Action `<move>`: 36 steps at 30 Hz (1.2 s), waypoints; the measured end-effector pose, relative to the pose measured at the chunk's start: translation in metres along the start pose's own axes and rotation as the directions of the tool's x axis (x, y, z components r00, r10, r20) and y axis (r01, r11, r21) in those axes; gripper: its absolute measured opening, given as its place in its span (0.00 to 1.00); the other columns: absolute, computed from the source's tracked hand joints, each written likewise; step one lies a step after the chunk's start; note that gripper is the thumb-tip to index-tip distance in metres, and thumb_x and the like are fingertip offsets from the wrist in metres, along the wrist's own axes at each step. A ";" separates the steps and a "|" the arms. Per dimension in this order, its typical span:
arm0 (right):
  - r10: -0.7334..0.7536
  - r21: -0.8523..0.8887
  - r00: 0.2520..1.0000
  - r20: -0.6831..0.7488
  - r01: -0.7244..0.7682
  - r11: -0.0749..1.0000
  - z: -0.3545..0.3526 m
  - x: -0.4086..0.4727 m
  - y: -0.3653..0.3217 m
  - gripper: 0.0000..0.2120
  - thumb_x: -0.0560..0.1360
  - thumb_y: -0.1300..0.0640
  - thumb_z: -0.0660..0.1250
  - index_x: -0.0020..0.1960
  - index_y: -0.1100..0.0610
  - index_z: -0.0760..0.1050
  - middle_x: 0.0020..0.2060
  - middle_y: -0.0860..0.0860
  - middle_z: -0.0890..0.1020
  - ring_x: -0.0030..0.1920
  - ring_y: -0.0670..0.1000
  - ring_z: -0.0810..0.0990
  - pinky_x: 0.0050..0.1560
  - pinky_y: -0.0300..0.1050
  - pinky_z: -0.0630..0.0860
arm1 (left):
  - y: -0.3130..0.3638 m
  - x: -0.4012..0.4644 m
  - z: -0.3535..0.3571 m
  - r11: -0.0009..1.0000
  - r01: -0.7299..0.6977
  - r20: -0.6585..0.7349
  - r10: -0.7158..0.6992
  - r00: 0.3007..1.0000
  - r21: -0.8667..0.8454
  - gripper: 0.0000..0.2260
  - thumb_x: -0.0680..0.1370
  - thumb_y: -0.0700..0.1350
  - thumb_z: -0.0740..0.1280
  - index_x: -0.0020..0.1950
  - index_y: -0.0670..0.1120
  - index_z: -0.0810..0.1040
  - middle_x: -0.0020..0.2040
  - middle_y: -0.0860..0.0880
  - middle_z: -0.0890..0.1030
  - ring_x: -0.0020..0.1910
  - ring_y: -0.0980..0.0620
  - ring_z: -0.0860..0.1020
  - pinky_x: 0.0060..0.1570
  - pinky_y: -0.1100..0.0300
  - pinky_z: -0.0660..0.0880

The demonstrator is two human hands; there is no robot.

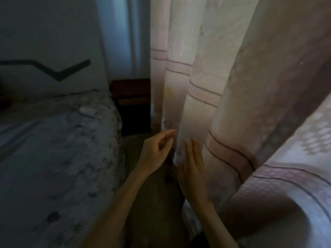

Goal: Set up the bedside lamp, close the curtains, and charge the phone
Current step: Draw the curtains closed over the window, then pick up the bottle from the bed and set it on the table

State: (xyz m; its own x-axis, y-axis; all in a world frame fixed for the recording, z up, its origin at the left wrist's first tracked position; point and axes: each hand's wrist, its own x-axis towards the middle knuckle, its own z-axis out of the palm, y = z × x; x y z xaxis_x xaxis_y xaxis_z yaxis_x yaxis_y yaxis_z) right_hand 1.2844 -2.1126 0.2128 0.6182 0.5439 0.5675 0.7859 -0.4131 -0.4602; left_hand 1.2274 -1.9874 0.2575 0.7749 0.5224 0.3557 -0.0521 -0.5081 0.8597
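- Head view: the right hand (194, 169) is laid flat, fingers straight, against the curtain (206, 86), probably to steady or smooth a fold.
- The left hand (157, 149) is held loosely curled at the curtain's edge; nothing is seen gripped.
- The curtain hangs just ahead and right of both hands.
- A bed (53, 158) lies to the left, a dark nightstand (132, 102) beyond.

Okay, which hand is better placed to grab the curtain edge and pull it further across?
Probably the left hand. Its loosely curled fingertips sit right at the curtain edge, ready to pinch it. The right hand lies flat against a fold, fingers straight, gripping nothing.
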 end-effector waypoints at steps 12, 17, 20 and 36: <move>0.230 -0.012 0.836 0.499 -0.259 0.966 0.115 -0.057 0.032 0.27 0.75 0.59 0.57 0.72 0.61 0.56 0.72 0.60 0.60 0.73 0.59 0.57 0.70 0.53 0.60 | -0.157 -0.106 -0.025 0.848 0.379 0.016 -0.414 0.910 0.370 0.27 0.72 0.54 0.53 0.67 0.44 0.68 0.61 0.41 0.76 0.60 0.45 0.75 0.62 0.51 0.71; 0.235 -0.075 0.745 0.624 -0.243 0.967 0.160 -0.046 0.037 0.29 0.74 0.63 0.62 0.72 0.61 0.56 0.72 0.62 0.60 0.73 0.61 0.56 0.70 0.56 0.60 | -0.196 -0.091 -0.042 0.762 0.458 -0.046 -0.494 0.868 0.458 0.23 0.73 0.46 0.58 0.68 0.41 0.67 0.61 0.38 0.75 0.59 0.40 0.75 0.61 0.48 0.72; 0.237 -0.095 0.738 0.632 -0.230 0.969 0.181 -0.026 0.036 0.25 0.74 0.58 0.58 0.70 0.63 0.61 0.69 0.64 0.66 0.70 0.64 0.62 0.68 0.60 0.64 | -0.208 -0.072 -0.050 0.749 0.434 -0.064 -0.468 0.882 0.500 0.23 0.72 0.38 0.65 0.67 0.39 0.68 0.60 0.36 0.76 0.57 0.38 0.75 0.59 0.48 0.72; 0.087 -0.079 0.634 0.769 -0.041 0.996 0.308 0.139 0.062 0.30 0.73 0.45 0.49 0.72 0.57 0.59 0.70 0.62 0.64 0.72 0.62 0.59 0.69 0.55 0.61 | -0.285 0.077 -0.065 0.631 0.542 -0.170 -0.552 0.816 0.556 0.23 0.76 0.47 0.62 0.69 0.43 0.66 0.65 0.41 0.73 0.63 0.42 0.70 0.62 0.51 0.68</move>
State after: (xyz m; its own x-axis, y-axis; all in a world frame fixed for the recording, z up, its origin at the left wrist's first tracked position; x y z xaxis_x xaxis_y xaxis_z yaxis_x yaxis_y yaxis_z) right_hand 1.4147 -1.8377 0.0529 0.4482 0.8700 -0.2055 0.7586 -0.4917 -0.4274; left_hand 1.2614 -1.7580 0.0641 0.5545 0.8232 -0.1221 0.7371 -0.4177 0.5312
